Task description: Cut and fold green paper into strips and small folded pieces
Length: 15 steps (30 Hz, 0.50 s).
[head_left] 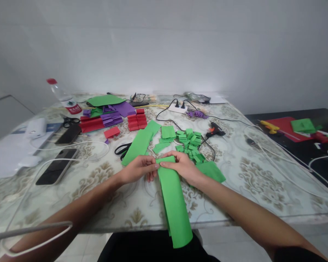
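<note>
A long folded strip of green felt-like sheet [176, 211] runs from my hands down over the table's front edge. My left hand [140, 168] pinches its far left corner between thumb and fingers. At the far right corner, my right hand [182, 165] grips the same strip with the thumb on top. Just beyond lie small cut green pieces [191, 143] in a loose heap and a green square stack [168, 133]. Another green strip [139, 143] covers part of black-handled scissors [122, 149] to the left. A green sheet [211, 171] rests beside my right wrist.
A hot glue gun [215, 130] and a white power strip [178, 107] with black cords lie behind. Red folded pieces [137, 120], purple pieces [111, 119], phones [57, 167] and a bottle [67, 100] are at left. White cables [284, 174] cross the right side.
</note>
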Available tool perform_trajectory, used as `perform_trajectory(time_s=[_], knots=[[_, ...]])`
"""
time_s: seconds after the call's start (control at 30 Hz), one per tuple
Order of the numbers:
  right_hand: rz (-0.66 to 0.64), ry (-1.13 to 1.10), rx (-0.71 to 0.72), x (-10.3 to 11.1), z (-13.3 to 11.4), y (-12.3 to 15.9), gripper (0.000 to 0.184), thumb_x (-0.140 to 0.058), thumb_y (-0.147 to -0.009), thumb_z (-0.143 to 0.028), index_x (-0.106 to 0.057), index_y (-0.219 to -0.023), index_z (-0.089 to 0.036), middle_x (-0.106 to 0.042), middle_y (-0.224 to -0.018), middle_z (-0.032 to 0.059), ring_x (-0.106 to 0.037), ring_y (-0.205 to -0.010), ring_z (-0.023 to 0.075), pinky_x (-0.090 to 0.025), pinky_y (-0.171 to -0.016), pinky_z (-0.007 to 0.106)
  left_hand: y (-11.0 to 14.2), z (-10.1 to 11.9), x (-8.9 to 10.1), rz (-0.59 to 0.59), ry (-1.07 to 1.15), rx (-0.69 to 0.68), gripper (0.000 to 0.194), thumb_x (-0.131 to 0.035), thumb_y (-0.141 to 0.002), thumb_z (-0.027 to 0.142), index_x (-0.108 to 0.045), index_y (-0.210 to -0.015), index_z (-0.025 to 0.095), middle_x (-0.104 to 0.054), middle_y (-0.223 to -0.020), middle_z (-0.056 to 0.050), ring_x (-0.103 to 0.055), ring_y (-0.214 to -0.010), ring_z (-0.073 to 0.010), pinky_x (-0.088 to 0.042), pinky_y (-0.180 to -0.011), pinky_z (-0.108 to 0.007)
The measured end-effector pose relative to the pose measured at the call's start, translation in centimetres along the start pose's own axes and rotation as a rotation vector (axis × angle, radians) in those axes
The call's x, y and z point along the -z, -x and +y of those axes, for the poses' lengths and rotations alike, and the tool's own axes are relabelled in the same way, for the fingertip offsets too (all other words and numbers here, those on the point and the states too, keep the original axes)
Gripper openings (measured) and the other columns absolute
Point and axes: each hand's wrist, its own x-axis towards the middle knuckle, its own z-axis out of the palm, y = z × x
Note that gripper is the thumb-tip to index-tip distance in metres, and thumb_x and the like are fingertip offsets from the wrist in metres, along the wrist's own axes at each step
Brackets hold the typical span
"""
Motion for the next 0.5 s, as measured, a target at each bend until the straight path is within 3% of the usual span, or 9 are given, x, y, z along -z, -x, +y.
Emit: perform_trajectory(time_s=[0.3, 0.5], knots=[[-0.020, 0.006, 0.023, 0.1, -0.3, 0.1, 0.038, -0.089, -0.065, -0.039, -0.073, -0.094, -0.020, -0.067, -0.076, -0.0030, -0.058, -0.063, 0.0136, -0.046, -0.061, 0.026, 0.3, 0.1, -0.1, -0.028, -0.024, -0.051, 0.039, -0.077, -0.088, 0.048, -0.063, -0.080, 0.013, -0.073, -0.068, -0.005, -0.067, -0.055, -0.0128, -0.056, -0.056, -0.023], [-0.036, -0.034, 0.003, 0.2, 0.0, 0.1, 0.039, -0.090, -0.065, -0.038, -0.073, -0.096, -0.021, -0.069, -0.077, -0.0027, -0.059, -0.063, 0.0132, -0.046, -0.060, 0.026, 0.2, -0.2, 0.9, 0.053, -0.012, -0.127, 0.037, -0.084, -0.083, 0.038, -0.066, -0.104, 0.014, -0.072, -0.073, -0.001, -0.067, -0.061, -0.0117, -0.056, -0.062, -0.024]])
